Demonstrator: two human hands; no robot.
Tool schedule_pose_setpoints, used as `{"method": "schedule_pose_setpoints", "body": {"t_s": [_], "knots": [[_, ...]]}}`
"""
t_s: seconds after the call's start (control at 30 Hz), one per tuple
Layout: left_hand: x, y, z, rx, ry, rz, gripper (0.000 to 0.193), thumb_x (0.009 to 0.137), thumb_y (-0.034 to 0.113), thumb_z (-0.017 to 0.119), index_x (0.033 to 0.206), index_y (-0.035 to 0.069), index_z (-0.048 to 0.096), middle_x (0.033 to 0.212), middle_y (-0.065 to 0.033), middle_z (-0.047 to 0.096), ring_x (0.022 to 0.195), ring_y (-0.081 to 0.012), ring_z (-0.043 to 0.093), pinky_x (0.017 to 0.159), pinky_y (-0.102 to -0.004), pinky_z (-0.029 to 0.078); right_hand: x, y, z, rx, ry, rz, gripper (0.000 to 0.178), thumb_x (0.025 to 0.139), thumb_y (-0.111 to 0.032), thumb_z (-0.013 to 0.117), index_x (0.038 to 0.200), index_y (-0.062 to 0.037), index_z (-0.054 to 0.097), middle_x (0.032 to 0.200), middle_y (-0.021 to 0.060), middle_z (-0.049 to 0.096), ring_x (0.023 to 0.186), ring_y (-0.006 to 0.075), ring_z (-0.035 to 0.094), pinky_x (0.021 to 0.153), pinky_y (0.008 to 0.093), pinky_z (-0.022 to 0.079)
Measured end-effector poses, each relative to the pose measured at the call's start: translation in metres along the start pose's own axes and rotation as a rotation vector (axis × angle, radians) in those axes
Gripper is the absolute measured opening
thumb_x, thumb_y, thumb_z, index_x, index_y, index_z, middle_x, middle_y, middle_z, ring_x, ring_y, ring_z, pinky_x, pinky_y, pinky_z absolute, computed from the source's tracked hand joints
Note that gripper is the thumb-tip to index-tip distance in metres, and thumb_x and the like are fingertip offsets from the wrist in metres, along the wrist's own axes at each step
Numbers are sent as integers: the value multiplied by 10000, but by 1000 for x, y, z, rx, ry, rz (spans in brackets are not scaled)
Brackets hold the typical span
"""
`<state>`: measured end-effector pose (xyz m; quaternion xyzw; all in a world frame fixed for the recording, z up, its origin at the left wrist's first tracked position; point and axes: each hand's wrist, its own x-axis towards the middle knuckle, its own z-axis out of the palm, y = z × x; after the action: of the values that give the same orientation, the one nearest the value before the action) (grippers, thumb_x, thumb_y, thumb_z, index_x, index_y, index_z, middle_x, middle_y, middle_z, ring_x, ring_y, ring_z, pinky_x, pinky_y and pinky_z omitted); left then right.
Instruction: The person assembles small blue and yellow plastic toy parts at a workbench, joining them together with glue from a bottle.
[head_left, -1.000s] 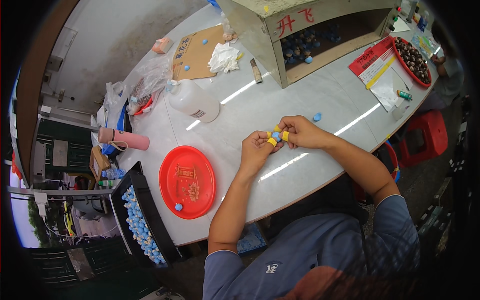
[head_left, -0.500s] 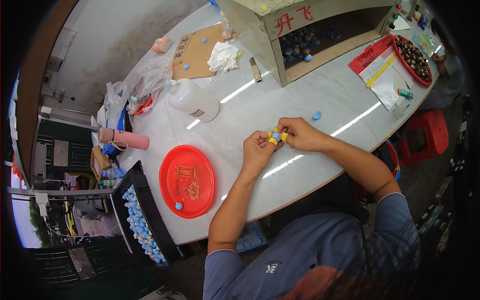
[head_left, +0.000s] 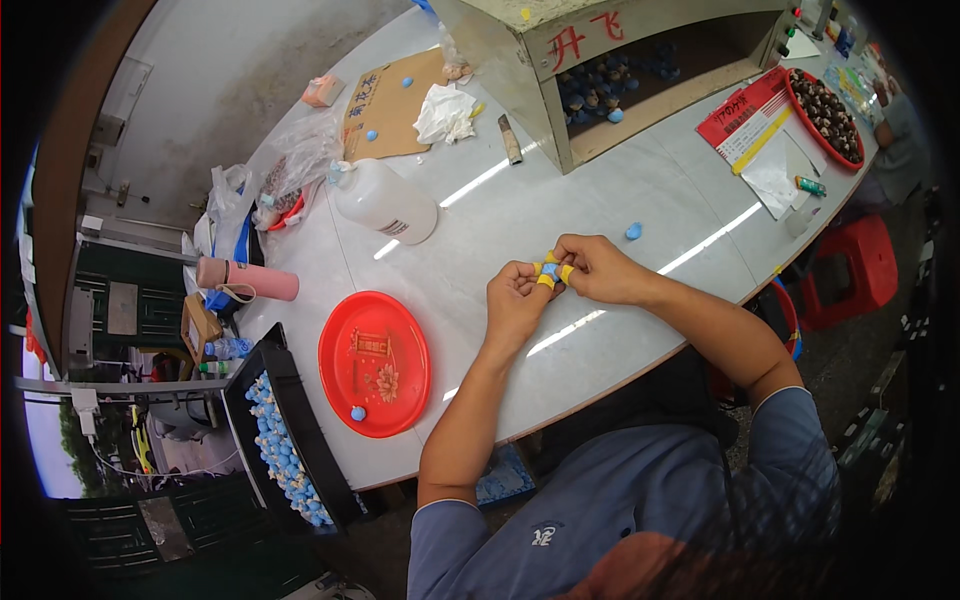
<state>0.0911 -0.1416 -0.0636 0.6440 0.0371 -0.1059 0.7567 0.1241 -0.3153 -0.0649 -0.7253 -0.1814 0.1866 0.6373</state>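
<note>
Over the pale tabletop, my left hand (head_left: 514,293) and my right hand (head_left: 601,268) meet, fingertips pinched around one small blue piece (head_left: 549,271). Yellow wraps cover several of the fingertips. What the piece is exactly cannot be made out, as the fingers cover much of it. Another small blue piece (head_left: 633,231) lies on the table just beyond my right hand. To the left of my forearms is a red oval tray (head_left: 340,340) with a single blue ball-like piece (head_left: 358,413) near its front edge.
A black bin (head_left: 328,470) full of blue and whitish pieces stands at the left table edge. Farther back are a white bottle (head_left: 385,200), a pink flask (head_left: 270,280) and a metal box (head_left: 500,70) holding blue pieces. A red basket (head_left: 856,160) of dark pieces sits far right.
My hands stay in nearly the same place, still pinching the blue piece. At the far right, the other person has shifted slightly.
</note>
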Motion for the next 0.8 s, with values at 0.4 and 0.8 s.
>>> {"method": "schedule_pose_setpoints", "body": {"t_s": [0.4,0.8], "knots": [[0,-2,-2,17,-6,2,138,881,-44,550,1004,-89,509,966,-160,633,841,-180,671,762,-252,560,0,3,2,23,15,-5,171,848,57,482,1011,51,529,861,77,588,681,73,545,559,220,441],[2,2,-6,-24,-56,-30,158,886,-47,528,1034,-94,501,1012,-184,628,882,-212,675,775,-264,563,2,3,-4,130,-50,48,144,892,16,501,1032,38,527,887,70,591,668,77,548,557,220,461]]}}
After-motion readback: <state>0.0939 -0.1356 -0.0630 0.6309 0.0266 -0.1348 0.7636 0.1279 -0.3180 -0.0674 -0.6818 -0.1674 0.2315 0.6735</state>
